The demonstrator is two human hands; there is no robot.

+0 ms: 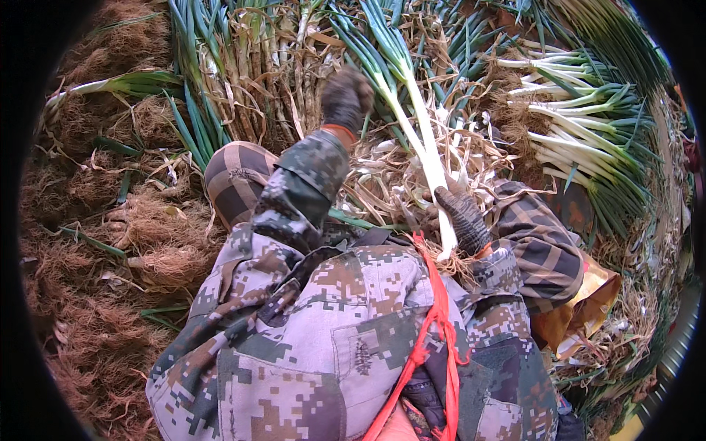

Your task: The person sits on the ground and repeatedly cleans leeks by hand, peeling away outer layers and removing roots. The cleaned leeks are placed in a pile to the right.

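Head view: a green onion (429, 151) is slanting in front of the lap, its long axis running from the roots up and leftward to the leaves. The right hand (463, 217) is holding its white lower end. The left hand (346, 99) is hovering just left of the leaves, nearer that end; its grip's contents I cannot tell. Dry husks (375, 180) are lying beyond; cleaned onions (559, 147) are resting rightward.

From where I stand, no words or numbers legible. Camouflage jacket (287, 301): small dark mark (362, 356) on the chest pocket (390, 339), too indistinct to tell whether lettering or just stitching.
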